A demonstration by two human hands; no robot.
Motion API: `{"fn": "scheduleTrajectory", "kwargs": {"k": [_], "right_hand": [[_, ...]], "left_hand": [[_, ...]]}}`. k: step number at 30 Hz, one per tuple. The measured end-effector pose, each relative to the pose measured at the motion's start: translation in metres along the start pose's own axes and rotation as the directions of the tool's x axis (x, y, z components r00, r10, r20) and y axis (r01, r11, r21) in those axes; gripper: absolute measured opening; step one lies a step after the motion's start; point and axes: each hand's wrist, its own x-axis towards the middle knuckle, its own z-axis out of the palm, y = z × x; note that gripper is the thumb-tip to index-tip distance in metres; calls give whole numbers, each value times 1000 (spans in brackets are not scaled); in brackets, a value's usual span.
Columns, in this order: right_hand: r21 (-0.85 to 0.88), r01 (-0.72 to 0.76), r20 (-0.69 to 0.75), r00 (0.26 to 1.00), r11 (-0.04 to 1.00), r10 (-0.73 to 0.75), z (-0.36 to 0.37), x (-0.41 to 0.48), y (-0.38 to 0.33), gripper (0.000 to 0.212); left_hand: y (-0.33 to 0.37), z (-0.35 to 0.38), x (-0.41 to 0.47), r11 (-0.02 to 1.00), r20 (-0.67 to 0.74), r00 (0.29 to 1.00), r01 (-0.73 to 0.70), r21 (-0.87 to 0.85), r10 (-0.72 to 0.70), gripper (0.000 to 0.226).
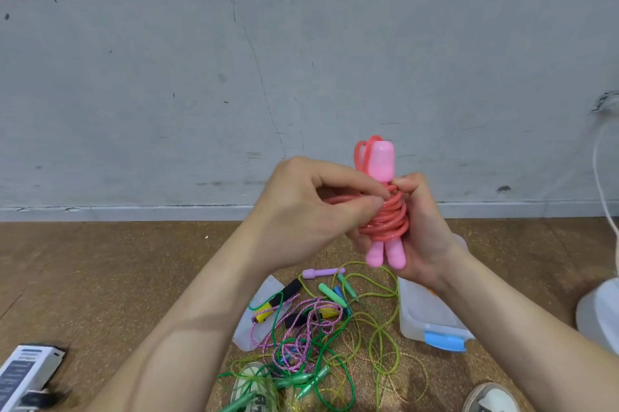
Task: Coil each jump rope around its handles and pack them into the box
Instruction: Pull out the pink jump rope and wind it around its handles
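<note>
Head view.

**Containers.** The box point(432, 318) is clear plastic with a blue latch point(443, 341). It stands on the floor point(117, 277) at the near right, below the right wrist. The right hand and forearm hide much of its opening. A small orange patch shows at its far edge, but what lies inside cannot be told. A clear plastic piece point(244, 331) lies flat to the left of the box, partly under the loose ropes point(301, 338).

**Task item.** The pink rope point(385, 217) is held in the air in front of the wall point(201, 76), above the box and the pile. Its red cord is wound in several turns around the two pink handles point(382, 163), which stand upright side by side. A small loop of cord sticks out at the top.

**Hands.**
- The left hand point(301, 210) pinches the cord between thumb and forefinger at the left side of the coil.
- The right hand point(422, 237) has its fingers curled round the coil and handles from the right, with the thumb pressing at the top of the coil.

**Surroundings.**
- The loose ropes are tangled on the floor between the clear piece and the box. They include green, yellow-green and pink braided cords.
- A purple handle point(323, 272) lies at the far edge of the pile.
- Green cord crosses a shoe point(251, 385) at the near edge. A second shoe point(492, 396) shows at the near right.
- A white pack point(23, 371) lies at the near left.
- A white cable point(599, 170) hangs at the far right.
</note>
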Motion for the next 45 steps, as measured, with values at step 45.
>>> {"fn": "scheduleTrajectory", "kwargs": {"k": [45], "right_hand": [[-8, -9, 220, 975, 1000, 10, -1, -9, -13, 47]], "left_hand": [[-41, 10, 1, 726, -391, 717, -232, 647, 577, 11]]}}
